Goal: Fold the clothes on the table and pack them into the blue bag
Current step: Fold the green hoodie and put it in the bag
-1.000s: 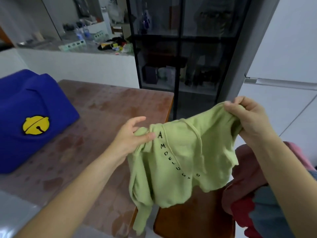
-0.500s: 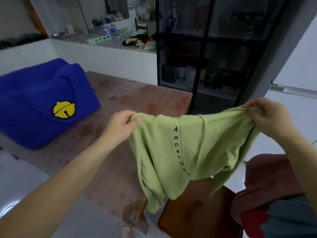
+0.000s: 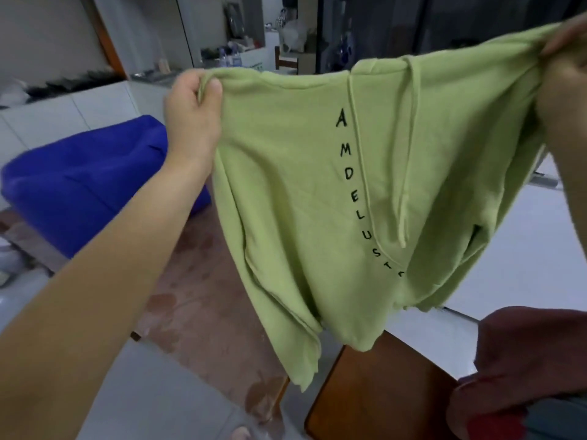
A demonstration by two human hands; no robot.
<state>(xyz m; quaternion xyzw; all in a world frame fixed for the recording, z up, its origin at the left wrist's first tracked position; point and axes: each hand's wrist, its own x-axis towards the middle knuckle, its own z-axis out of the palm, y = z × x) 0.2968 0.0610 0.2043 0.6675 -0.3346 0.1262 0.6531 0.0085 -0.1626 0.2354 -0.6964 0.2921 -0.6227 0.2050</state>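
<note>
Hoodie (image 3: 286, 185), pale green and lettered "AMDELUST" down its front, is hanging in the air before me; my left hand (image 3: 190, 112) is pinching one top corner, my right hand (image 3: 565, 74) gripping the other, above the table (image 3: 197, 296), blue bag (image 3: 85, 185) behind.

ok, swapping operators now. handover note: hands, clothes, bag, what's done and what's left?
Left hand: shut on one top corner of the green hoodie.
Right hand: grips the other top corner, partly out of frame.
Hoodie hangs spread in the air above the table, unfolded.
Blue bag: on the table to the left; whether anything is packed cannot be seen.
More clothes, dark red among them, piled at lower right.
Done: hoodie picked up and opened out.
Left: fold it, pack it, then the pile.
</note>
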